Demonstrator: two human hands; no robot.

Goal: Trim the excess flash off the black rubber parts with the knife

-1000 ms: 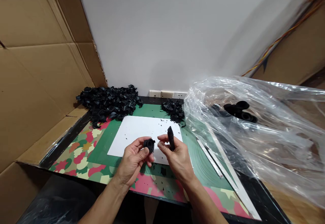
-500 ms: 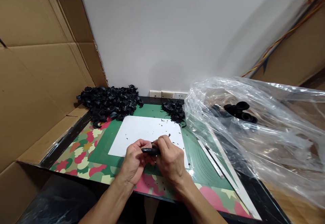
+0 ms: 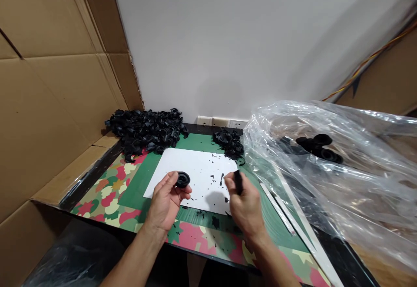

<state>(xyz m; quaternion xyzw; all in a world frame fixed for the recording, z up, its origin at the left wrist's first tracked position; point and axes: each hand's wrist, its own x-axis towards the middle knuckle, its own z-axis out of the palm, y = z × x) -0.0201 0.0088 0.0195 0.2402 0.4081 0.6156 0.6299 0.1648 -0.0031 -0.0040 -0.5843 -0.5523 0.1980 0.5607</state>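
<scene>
My left hand (image 3: 167, 198) pinches a round black rubber part (image 3: 183, 179) between thumb and fingers, its ringed, hollow face turned toward me. Above the right side of the white sheet (image 3: 192, 169), my right hand (image 3: 246, 202) is closed on a black elongated piece (image 3: 239, 183); blur and the fingers hide what kind it is. Small black scraps (image 3: 215, 222) lie scattered on the sheet and on the mat in front of it. The two hands are apart.
A large heap of curled black rubber pieces (image 3: 150, 130) is at the back left, a smaller pile (image 3: 229, 143) at the back right. A clear plastic bag (image 3: 286, 117) holds black rubber parts (image 3: 317, 143). White strips (image 3: 280, 211) lie right; cardboard (image 3: 65, 91) stands left.
The hands were together on the black part; now they have separated, the right moving right with a black piece. The round part now faces me. More scraps lie on the sheet and mat.
</scene>
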